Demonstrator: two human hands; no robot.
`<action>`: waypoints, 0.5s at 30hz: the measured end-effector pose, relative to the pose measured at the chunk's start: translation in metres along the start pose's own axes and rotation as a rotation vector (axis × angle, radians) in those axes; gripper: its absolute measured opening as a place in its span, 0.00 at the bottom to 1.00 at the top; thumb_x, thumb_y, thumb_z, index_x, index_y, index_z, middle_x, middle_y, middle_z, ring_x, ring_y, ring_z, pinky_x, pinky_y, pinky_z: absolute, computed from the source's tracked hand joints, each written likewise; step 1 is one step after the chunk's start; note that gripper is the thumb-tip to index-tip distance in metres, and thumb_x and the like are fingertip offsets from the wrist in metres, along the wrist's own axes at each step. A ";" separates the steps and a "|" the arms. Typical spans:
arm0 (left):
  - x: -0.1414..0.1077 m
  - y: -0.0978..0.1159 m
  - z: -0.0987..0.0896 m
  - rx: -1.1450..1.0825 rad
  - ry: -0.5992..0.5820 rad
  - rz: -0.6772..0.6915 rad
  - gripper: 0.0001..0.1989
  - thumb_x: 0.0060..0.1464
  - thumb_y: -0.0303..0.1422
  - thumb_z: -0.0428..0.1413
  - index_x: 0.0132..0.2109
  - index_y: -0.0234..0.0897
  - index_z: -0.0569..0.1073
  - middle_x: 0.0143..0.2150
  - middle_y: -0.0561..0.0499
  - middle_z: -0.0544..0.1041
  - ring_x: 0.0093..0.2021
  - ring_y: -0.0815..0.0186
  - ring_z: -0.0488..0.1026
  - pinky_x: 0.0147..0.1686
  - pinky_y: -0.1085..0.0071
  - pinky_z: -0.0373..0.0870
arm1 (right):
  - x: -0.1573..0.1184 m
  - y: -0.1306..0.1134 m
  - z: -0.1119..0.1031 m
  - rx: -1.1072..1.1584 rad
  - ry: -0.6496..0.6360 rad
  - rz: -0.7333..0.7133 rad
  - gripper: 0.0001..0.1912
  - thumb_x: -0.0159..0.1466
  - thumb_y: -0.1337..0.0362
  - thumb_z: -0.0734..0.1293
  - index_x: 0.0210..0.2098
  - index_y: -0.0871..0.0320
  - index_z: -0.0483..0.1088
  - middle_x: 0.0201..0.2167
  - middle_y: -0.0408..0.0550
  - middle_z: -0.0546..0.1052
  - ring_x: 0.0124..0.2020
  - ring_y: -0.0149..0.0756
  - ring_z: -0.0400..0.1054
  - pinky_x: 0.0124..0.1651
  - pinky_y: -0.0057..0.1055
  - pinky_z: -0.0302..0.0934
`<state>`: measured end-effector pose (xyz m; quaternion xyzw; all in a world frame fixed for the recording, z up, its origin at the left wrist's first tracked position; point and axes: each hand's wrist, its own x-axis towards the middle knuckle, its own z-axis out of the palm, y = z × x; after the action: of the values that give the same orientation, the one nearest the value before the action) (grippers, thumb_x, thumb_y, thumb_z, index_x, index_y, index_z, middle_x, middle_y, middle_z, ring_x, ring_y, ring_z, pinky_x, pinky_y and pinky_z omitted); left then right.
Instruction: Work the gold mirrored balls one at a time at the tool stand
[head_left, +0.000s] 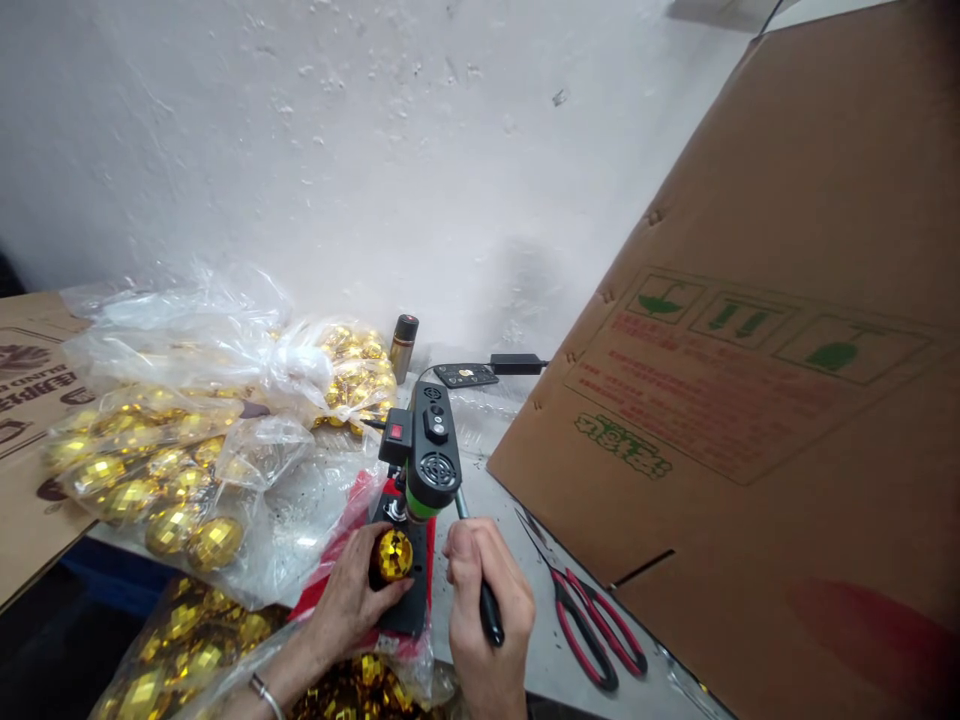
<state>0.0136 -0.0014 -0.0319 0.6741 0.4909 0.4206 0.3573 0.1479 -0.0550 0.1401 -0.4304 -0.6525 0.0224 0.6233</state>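
Observation:
My left hand (349, 600), with a bracelet at the wrist, grips a gold mirrored ball (395, 555) between thumb and fingers. The ball is over the black base of a small drill press (436, 450), just in front of its green-ringed lower end. My right hand (491, 600) is wrapped round the black-ended lever (491, 612) on the press's right side. Red plastic (319, 590) lies beneath the base.
Clear bags of gold balls (180, 480) fill the left side, and more balls (195, 640) lie in front. Red-handled scissors (592, 625) rest at right beside a large cardboard box (750, 350). A dark-capped can (403, 348) stands near the wall.

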 end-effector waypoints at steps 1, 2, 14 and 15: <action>0.002 0.003 -0.001 0.020 -0.021 -0.002 0.29 0.53 0.42 0.66 0.60 0.39 0.74 0.57 0.36 0.81 0.58 0.39 0.78 0.59 0.42 0.74 | 0.000 0.000 0.000 0.000 0.000 0.000 0.15 0.76 0.72 0.59 0.32 0.53 0.64 0.26 0.37 0.68 0.26 0.25 0.64 0.28 0.21 0.59; 0.004 0.005 -0.002 0.045 -0.041 0.002 0.29 0.53 0.43 0.66 0.61 0.39 0.74 0.57 0.36 0.82 0.57 0.40 0.78 0.59 0.42 0.73 | 0.000 0.000 -0.001 -0.001 0.000 0.001 0.15 0.76 0.72 0.59 0.32 0.53 0.65 0.26 0.37 0.68 0.26 0.25 0.64 0.28 0.21 0.59; 0.011 0.009 -0.004 0.170 -0.175 0.001 0.29 0.53 0.37 0.66 0.62 0.40 0.74 0.53 0.41 0.80 0.55 0.43 0.74 0.58 0.47 0.68 | -0.024 0.022 0.003 -0.003 -0.002 -0.078 0.14 0.74 0.75 0.58 0.34 0.53 0.64 0.28 0.40 0.68 0.27 0.27 0.66 0.30 0.24 0.61; 0.011 0.009 -0.005 0.164 -0.180 -0.005 0.29 0.53 0.38 0.66 0.62 0.40 0.74 0.54 0.41 0.79 0.55 0.43 0.74 0.58 0.47 0.68 | -0.028 0.025 0.004 -0.016 0.000 -0.095 0.14 0.74 0.75 0.58 0.34 0.53 0.63 0.28 0.40 0.68 0.27 0.27 0.66 0.30 0.25 0.61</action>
<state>0.0144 0.0069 -0.0193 0.7349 0.4912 0.3158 0.3448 0.1537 -0.0533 0.1026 -0.4040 -0.6722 -0.0123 0.6203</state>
